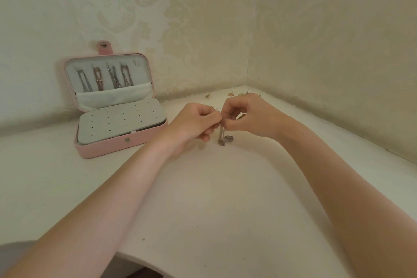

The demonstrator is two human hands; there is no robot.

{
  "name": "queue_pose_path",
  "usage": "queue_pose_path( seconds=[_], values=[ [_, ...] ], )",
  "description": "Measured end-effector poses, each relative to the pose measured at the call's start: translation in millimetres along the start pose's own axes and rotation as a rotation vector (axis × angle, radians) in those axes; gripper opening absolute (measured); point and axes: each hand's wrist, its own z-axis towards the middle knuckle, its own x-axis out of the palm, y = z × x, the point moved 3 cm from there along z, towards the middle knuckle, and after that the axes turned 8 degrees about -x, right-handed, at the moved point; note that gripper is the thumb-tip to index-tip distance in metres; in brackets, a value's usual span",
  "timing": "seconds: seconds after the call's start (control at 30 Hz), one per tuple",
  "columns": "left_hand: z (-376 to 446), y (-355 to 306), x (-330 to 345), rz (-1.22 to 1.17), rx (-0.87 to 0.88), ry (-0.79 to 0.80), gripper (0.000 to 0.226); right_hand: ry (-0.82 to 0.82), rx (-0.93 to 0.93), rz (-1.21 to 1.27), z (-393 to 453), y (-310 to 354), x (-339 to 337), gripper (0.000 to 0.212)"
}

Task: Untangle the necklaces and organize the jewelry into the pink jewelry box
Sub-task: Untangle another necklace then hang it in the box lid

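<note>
Four chains (106, 78) already hang in the lid of the box (117, 106), which stands open against the wall at my left, so I judge the necklace part of the job mostly done. One necklace (223, 136) is not yet put away: I hold it up between both hands over the table (225, 198), my left hand (194, 123) pinching it at the top with curled fingers and my right hand (246, 117) pinching it just beside, the two hands touching at the fingertips. Its strands drop straight down and its lower end, with what looks like a small pendant, rests in a little heap on the table under my hands. Whether a knot remains in it I cannot tell, the links being too fine to read. The perforated panel (121, 123) in the base of the box shows only bare holes, so I take it no earrings have gone in. Several small pieces (234, 95), likely earrings, lie scattered near the corner beyond my right hand, well apart from the box. By my reckoning this last chain must go to the lid, then those pieces to the panel
</note>
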Motion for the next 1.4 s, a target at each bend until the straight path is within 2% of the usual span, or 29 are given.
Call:
queue_pose_path(
  seconds=[0.13, 0.3, 0.37, 0.47, 0.53, 0.6, 0.7, 0.8, 0.87, 0.97, 1.07, 1.23, 1.33, 1.4],
  values=[
    [-1, -3, 1, -0.006, 0.029, 0.014, 0.026, -0.036, -0.004, 0.083, -1, 4, 0, 0.024],
    [1, -5, -2, 0.160, 0.140, -0.021, 0.012, -0.107, 0.041, 0.159, -2, 5, 1, 0.026],
    [-1, -7, -3, 0.279, 0.234, -0.079, 0.015, -0.144, 0.046, 0.155, -1, 5, 3, 0.024],
    [-5, -14, -4, 0.492, 0.431, -0.252, 0.028, -0.230, 0.031, 0.199, 1, 5, 4, 0.022],
    [-8, -17, -5, 0.497, 0.498, -0.344, 0.030, -0.247, 0.014, 0.211, 2, 6, 4, 0.021],
    [-7, -15, -7, 0.402, 0.460, -0.335, 0.029, -0.196, 0.014, 0.163, 2, 5, 2, 0.021],
    [-4, -11, -7, 0.237, 0.339, -0.212, 0.021, -0.079, 0.012, 0.073, 1, 1, 1, 0.021],
    [1, -6, -6, 0.207, 0.217, -0.146, 0.017, -0.026, -0.013, -0.063, 3, -4, 1, 0.019],
    [2, -2, -3, 0.175, 0.158, -0.115, 0.015, -0.013, -0.002, -0.114, 4, -7, 3, 0.010],
    [2, -1, 0, 0.166, 0.122, -0.104, 0.018, -0.002, -0.003, -0.122, 4, -9, 2, 0.004],
    [2, -1, 2, 0.155, 0.097, -0.083, 0.020, -0.026, 0.001, -0.032, 3, -6, 0, 0.013],
    [-3, -3, 3, 0.323, 0.143, -0.052, 0.017, -0.107, 0.040, 0.008, 2, -2, 1, 0.023],
    [-7, -9, 6, 0.572, 0.276, -0.121, 0.016, -0.128, 0.067, 0.043, 1, 0, 1, 0.024],
    [-8, -13, 6, 0.713, 0.338, -0.209, 0.025, -0.146, 0.088, 0.088, 0, 1, 1, 0.025]
  ],
)
